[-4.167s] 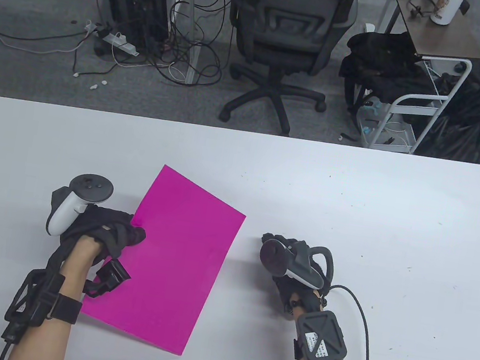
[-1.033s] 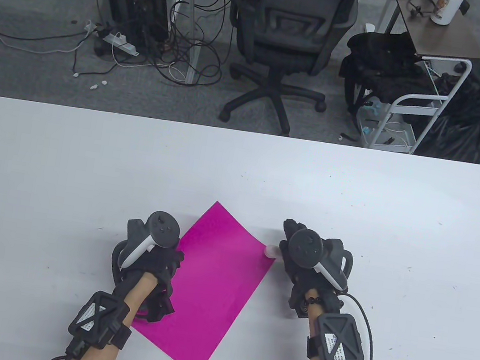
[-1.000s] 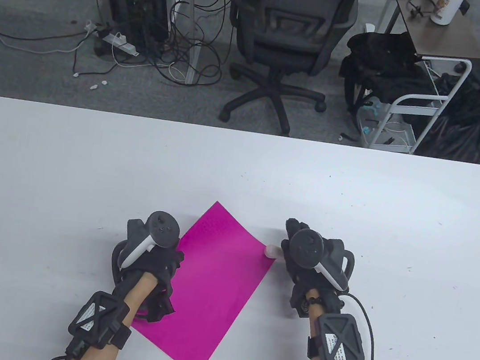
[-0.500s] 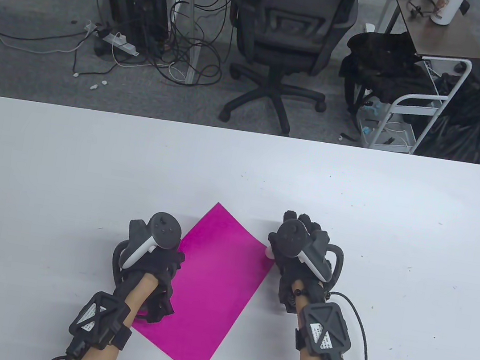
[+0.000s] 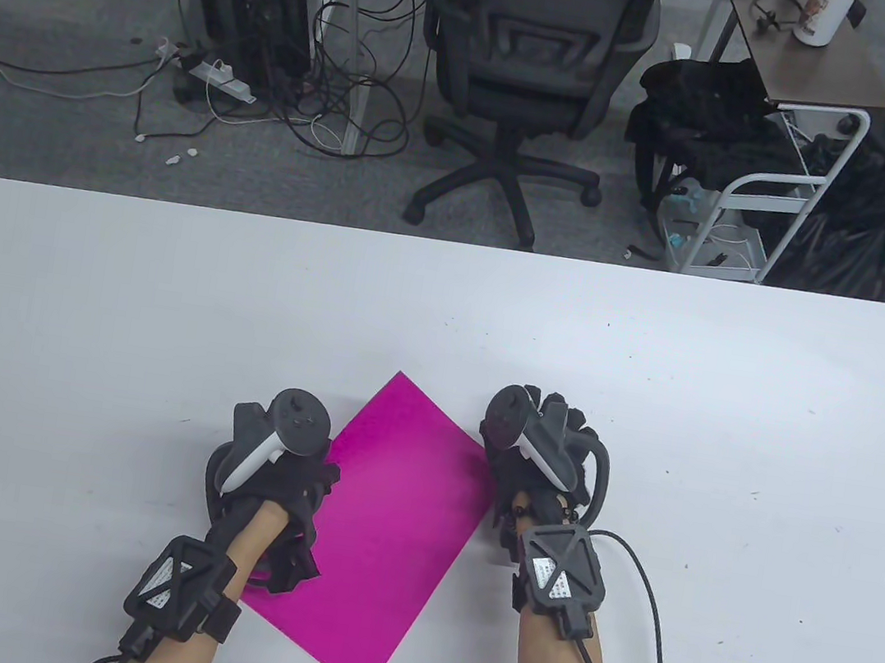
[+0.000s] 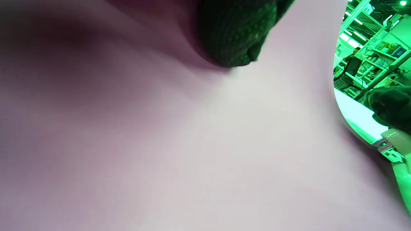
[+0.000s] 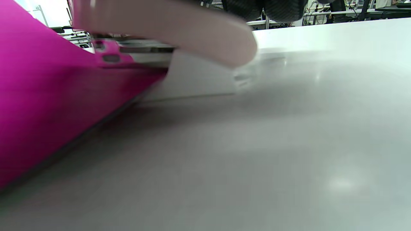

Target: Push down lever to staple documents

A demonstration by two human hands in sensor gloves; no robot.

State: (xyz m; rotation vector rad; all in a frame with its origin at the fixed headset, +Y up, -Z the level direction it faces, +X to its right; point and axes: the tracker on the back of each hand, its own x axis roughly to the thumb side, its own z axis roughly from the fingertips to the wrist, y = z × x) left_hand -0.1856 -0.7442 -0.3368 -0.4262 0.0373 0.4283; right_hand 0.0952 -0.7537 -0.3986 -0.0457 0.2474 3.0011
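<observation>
Two hands: left hand rests on magenta sheets; its grip unclear.
Right hand: presses pale stapler lever, seemingly.
Behind worktop: office chair.

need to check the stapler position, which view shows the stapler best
The right wrist view: the pale stapler fills its top, lever down over the magenta paper corner. The table view hides it under the right hand. The left wrist view catches only a pale piece, probably the stapler, at its right edge.
</observation>
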